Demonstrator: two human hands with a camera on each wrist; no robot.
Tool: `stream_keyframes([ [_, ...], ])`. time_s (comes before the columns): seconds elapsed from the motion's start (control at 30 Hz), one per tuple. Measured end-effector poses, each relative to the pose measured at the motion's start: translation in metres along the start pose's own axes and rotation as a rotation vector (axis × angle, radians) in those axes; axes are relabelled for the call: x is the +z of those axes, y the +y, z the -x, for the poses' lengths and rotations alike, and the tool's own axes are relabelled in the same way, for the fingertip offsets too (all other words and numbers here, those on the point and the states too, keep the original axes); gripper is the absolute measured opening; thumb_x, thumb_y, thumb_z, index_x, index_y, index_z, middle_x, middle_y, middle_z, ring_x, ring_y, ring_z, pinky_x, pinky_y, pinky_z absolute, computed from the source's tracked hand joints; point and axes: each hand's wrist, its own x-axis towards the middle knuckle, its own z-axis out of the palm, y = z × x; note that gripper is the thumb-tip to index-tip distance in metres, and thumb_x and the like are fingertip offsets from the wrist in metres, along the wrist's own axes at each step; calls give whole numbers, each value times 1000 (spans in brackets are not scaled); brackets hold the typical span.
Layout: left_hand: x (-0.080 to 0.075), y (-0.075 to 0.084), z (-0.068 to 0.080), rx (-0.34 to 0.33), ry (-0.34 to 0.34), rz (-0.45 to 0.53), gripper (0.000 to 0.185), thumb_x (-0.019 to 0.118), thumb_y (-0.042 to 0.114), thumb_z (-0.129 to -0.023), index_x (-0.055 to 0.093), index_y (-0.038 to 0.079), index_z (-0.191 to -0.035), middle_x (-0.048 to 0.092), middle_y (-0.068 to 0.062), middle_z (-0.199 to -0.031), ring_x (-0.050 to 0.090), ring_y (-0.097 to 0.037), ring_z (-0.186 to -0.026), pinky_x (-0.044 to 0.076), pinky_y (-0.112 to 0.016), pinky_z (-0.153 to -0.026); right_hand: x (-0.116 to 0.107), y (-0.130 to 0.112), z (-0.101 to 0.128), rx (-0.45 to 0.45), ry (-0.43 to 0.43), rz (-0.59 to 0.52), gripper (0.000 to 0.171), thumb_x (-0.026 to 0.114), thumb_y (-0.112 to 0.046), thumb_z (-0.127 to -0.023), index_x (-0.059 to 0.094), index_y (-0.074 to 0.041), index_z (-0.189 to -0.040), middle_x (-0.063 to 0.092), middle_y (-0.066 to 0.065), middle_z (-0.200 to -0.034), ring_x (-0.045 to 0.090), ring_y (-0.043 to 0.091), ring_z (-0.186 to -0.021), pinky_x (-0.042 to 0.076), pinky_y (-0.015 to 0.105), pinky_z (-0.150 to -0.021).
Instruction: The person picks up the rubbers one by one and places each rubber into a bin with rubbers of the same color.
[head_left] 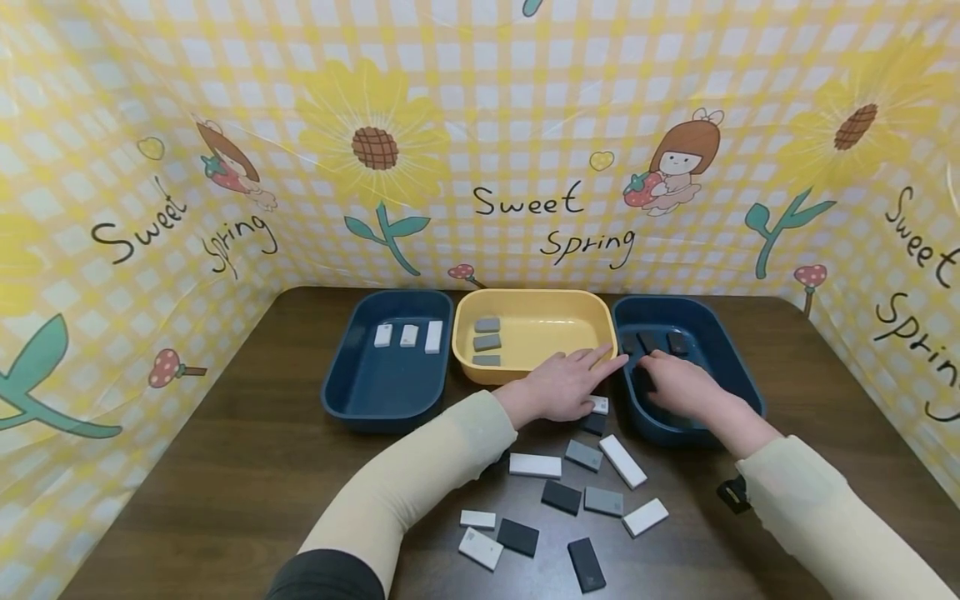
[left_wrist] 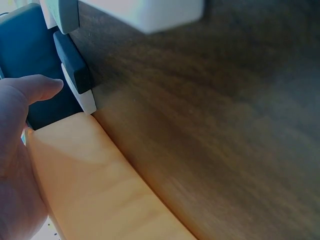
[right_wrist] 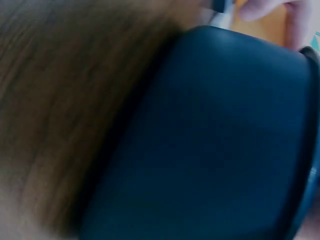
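My left hand lies over the front right corner of the yellow bin, fingers stretched toward the right blue bin's rim. Beneath its palm side, a white block rests by a black block; the left wrist view shows the thumb near them. My right hand reaches down inside the right blue bin, its fingertips hidden, and I cannot tell if it holds anything. Beyond its fingers lie black blocks. Only this bin's outer wall fills most of the right wrist view.
The left blue bin contains three white blocks. Grey blocks line the yellow bin's left side. Several white, grey and black blocks are scattered on the wooden table before the bins. A patterned cloth hangs behind.
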Motion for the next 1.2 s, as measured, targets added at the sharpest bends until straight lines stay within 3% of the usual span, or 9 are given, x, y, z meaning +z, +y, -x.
stream_keyframes([
  [0.23, 0, 0, -1, -1, 2, 3, 81, 58, 36, -96, 6, 23, -157, 14, -6, -161, 32, -19, -139, 38, -39, -103, 8, 2, -8, 17, -4, 43, 26, 70, 0, -85, 64, 5, -110, 62, 13, -90, 59, 23, -72, 55, 42, -70],
  [0.43, -1, 1, 0, -12, -6, 10, 82, 58, 36, -97, 4, 23, -157, 13, -6, -161, 32, -19, -139, 37, -39, -104, 8, 4, -16, 46, 6, 22, 26, 69, -1, -86, 64, 5, -110, 59, 10, -85, 55, 21, -66, 54, 41, -65],
  [0.77, 2, 0, -1, -11, 3, 11, 81, 58, 36, -97, 5, 23, -157, 15, -6, -161, 33, -19, -138, 37, -39, -104, 4, 6, -12, 63, 29, 12, 40, 74, -5, -83, 62, 6, -119, 65, 18, -100, 61, 27, -79, 54, 46, -74],
  [1.07, -1, -1, -3, -21, -28, 34, 80, 57, 34, -97, 6, 25, -157, 14, -4, -161, 32, -19, -139, 36, -40, -105, -21, 6, 5, 47, 108, 17, 41, 75, -6, -82, 63, 5, -119, 63, 23, -114, 61, 35, -96, 53, 48, -77],
  [1.2, -4, -4, 1, -31, -40, 65, 80, 58, 34, -97, 5, 26, -157, 15, -4, -161, 31, -19, -140, 35, -42, -106, -31, 2, 14, 38, 137, 12, 42, 77, -7, -82, 63, 4, -120, 63, 22, -116, 61, 34, -96, 54, 45, -74],
])
